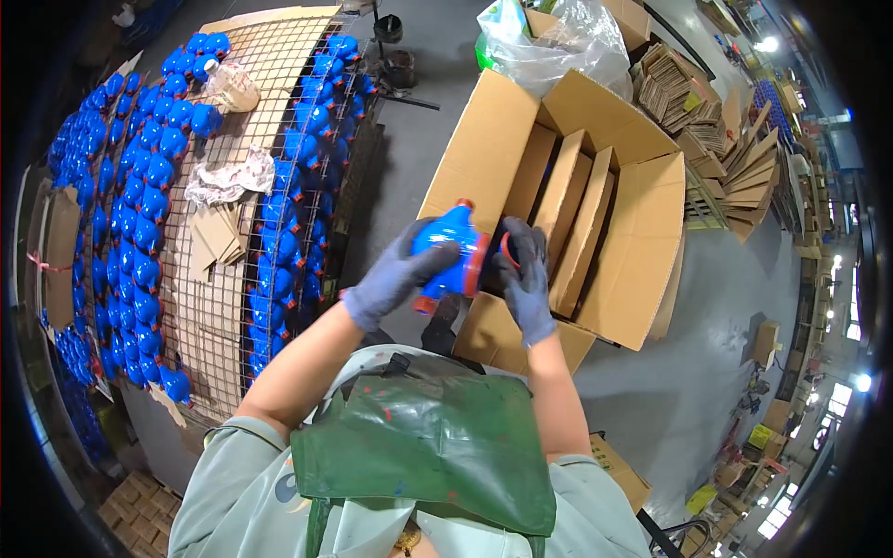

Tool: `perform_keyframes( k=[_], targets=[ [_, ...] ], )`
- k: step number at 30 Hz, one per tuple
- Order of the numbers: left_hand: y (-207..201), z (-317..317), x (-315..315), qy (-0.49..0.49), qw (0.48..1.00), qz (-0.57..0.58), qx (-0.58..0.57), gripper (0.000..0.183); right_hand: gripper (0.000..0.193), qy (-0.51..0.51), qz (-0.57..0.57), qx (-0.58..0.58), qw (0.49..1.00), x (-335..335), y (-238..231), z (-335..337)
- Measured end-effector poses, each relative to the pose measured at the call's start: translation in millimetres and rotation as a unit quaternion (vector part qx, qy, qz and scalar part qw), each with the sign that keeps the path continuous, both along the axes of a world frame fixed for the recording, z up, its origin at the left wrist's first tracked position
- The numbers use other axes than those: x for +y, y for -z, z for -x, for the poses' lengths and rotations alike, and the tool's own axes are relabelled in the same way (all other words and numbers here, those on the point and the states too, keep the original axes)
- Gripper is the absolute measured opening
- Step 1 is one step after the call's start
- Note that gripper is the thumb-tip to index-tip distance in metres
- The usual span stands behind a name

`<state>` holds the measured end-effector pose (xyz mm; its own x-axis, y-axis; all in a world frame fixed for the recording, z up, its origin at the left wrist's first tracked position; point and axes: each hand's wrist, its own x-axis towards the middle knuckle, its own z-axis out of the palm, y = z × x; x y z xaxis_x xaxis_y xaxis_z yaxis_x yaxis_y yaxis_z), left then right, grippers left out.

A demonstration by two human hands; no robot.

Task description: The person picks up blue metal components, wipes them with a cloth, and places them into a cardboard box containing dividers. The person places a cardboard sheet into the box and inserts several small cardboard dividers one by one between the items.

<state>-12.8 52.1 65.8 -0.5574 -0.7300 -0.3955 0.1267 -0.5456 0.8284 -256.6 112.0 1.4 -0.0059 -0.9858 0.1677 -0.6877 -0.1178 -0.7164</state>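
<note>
My left hand (402, 272), in a grey-blue work glove, is closed round a glossy blue fitting (453, 244) with red-orange ends, which looks like a valve body. The fitting is tilted, in front of the carton's near left side. My right hand (528, 279), gloved the same way, is curled beside the fitting's right end. A red curved edge (507, 247) shows among its fingers; the rest of that piece is hidden. Just beyond both hands stands an open cardboard carton (642, 270) with upright cardboard dividers (579, 228) inside.
To the left, a wire-mesh rack (209, 307) carries many blue fittings (139, 232), a rag (233, 177), a plastic bottle (233, 86) and cardboard pieces (216, 240). Clear plastic wrapping (563, 42) lies behind the carton. Stacked flat cardboard (735, 158) stands at the far right.
</note>
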Motion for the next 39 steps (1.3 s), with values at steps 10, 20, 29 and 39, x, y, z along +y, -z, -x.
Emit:
perform_keyframes(
  k=[10, 20, 29, 39],
  targets=[
    [-1.5, -82.5, 13.7, 0.005, 0.952, 0.261, -0.163, 0.051, 0.065, 0.255, 0.026, -0.046, 0.966, 20.4, -25.3, 62.9],
    [127.9, -535.5, 189.0, -0.296, 0.369, -0.029, -0.88, 0.087, 0.054, 0.068, -0.078, 0.146, 0.984, 3.6, 26.2, 6.1],
    [119.7, -544.3, 219.3, -0.638, 0.739, -0.217, -0.006, 0.078, 0.063, 0.081, -0.023, 0.316, 0.945, 15.3, 76.5, -45.9],
    [-9.5, -135.6, 21.5, -0.071, 0.956, -0.227, 0.171, 0.068, 0.081, -0.043, -0.028, -0.095, 0.994, 9.2, -57.8, -132.8]
  ],
)
